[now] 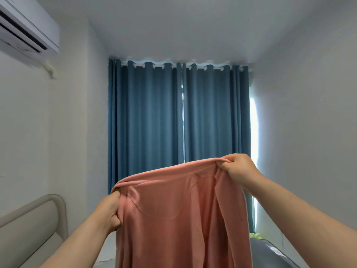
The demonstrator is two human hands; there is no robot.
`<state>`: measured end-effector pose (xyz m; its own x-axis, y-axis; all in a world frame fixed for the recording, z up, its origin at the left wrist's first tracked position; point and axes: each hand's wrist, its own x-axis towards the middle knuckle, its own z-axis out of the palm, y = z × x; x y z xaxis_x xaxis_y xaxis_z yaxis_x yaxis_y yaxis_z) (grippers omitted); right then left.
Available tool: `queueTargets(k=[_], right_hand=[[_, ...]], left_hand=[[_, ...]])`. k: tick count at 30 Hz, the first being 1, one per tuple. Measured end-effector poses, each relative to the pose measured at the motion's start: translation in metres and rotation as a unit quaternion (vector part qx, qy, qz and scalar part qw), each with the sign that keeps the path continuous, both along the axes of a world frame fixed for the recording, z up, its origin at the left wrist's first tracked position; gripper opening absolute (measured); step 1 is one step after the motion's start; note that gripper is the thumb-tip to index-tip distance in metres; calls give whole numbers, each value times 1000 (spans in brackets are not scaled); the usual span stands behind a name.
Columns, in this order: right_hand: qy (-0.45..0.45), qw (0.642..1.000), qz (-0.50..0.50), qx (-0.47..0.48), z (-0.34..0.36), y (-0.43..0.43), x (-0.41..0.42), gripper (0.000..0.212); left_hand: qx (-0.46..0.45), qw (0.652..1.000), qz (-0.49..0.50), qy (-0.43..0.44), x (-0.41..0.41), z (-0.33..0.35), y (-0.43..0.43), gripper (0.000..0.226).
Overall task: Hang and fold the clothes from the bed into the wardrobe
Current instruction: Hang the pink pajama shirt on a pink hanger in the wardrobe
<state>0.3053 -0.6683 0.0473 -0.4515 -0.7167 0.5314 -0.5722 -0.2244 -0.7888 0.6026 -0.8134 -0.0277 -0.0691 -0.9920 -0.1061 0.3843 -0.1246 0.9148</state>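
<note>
A pink garment (179, 215) hangs in the air in front of me, spread between both hands, its lower part running off the bottom of the frame. My left hand (109, 211) grips its upper left edge with curled fingers. My right hand (238, 168) is higher and grips the upper right edge, so the top edge slopes up to the right. The wardrobe is not in view.
The padded beige headboard (32, 227) of the bed stands at the lower left. Blue curtains (177, 122) cover the window straight ahead. A grey item (270, 252) lies at the lower right. An air conditioner (25, 28) hangs high on the left wall.
</note>
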Motion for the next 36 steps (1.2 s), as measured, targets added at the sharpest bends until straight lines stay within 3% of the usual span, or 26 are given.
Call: queueTargets(k=[4,5,8,12,15,18,19,20,24,27,29,30,31,34,35,36], right_hand=[[-4,998,-66,-18,0,-3,-22,21],[5,997,-80,-16,0,-3,-29,22],[28,994,-101,6,0,-2,-49,24],[79,988,-121,50,1,1,-64,28],[127,980,-137,73,1,2,-69,28],[155,973,-138,104,2,3,-70,33],[165,970,-137,115,4,4,-70,33],[173,968,-135,123,5,4,-69,31],[168,972,-131,103,8,7,-67,24],[101,988,-102,49,6,8,-67,20],[59,994,-84,40,4,7,-67,17],[52,995,-79,44,3,7,-66,16],[66,993,-82,54,2,5,-66,17],[232,953,-146,128,-2,-4,-60,22],[290,930,-170,149,-3,-6,-56,23],[327,913,-183,163,-4,-8,-52,26]], left_hand=[[-63,981,-50,-174,11,6,-10,42],[-106,961,-42,-253,14,9,-11,39],[-215,850,-29,-480,29,20,-11,36],[-207,818,-164,-512,46,37,-6,45],[-245,797,-113,-540,50,49,-11,31],[-312,679,25,-664,49,62,-20,8],[-318,664,42,-675,48,64,-21,12],[-321,668,41,-670,47,66,-22,17],[-288,799,19,-527,48,69,-19,19],[-251,880,-4,-403,50,70,-14,15],[-235,904,6,-357,53,72,-12,18],[-244,894,27,-375,53,72,-11,17],[-268,859,59,-432,53,72,-12,16],[-310,666,136,-664,54,72,-13,9],[-309,631,150,-696,53,71,-13,11],[-310,623,163,-699,54,70,-13,13]])
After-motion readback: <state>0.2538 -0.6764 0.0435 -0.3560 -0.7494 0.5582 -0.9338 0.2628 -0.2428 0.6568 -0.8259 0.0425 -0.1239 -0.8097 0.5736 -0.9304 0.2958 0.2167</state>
